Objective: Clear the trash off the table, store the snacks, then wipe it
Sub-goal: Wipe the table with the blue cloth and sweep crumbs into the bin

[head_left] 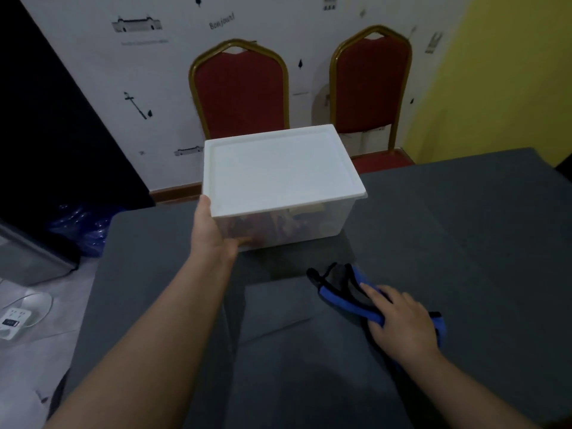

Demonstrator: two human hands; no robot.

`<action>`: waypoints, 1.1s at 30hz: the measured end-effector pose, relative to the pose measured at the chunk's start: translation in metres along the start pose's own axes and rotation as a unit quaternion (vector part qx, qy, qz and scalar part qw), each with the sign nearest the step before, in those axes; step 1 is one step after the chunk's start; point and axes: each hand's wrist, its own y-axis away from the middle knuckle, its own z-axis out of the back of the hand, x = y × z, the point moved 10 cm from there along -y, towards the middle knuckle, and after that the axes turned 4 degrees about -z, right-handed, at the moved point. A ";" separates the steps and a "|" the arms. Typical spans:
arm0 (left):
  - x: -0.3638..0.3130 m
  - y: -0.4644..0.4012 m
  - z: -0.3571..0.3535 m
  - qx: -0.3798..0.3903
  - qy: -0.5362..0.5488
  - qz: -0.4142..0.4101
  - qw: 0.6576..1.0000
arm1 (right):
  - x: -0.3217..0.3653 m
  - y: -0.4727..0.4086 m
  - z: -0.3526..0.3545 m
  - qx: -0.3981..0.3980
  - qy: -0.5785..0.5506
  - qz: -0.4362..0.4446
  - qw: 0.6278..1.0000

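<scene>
Two hands are at work on the table [448,243]. The left hand [210,233] is clasped on the near left corner of the box [278,224], thumb up against the lid's [278,171] rim, fingers curled under the bottom edge. The right hand [399,320] is laid flat, fingers spread, pressing the cloth [346,292] onto the dark surface; it is not closed round the cloth but bears down on it.

The box is seen toward the table's far edge, left of the middle, with its white lid seated. Through the clear wall some coloured packets are made out — judged to be the snacks, though they are too blurred to be named. No loose trash is seen on the surface. The cloth, blue and black, is placed near the middle, just in front of the box and a little right of it, apart from it.

By this lie of things the clearing and the storing are judged done, and the wiping is the step in hand. The box is judged to be steadied or about to be shifted, so that the patch beneath it can be reached.

For the next move, the box would need to be lifted or slid aside by the left hand — kept level, since the lid may only be resting — while the cloth is swept under flat pressure toward the far edge and the corners.

Two red chairs [241,91] are set beyond the far edge.
</scene>
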 end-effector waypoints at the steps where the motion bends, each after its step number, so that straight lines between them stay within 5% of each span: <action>1: 0.008 0.002 -0.010 0.004 -0.008 0.005 1.000 | -0.011 -0.002 0.003 -0.005 0.000 -0.016 1.000; 16: 0.120 0.015 -0.133 -0.020 -0.038 0.047 0.998 | -0.206 -0.029 0.041 0.005 0.039 -0.201 0.979; 33: 0.150 0.035 -0.155 -0.051 -0.035 0.035 0.997 | -0.214 -0.035 0.042 0.025 -0.003 -0.168 0.986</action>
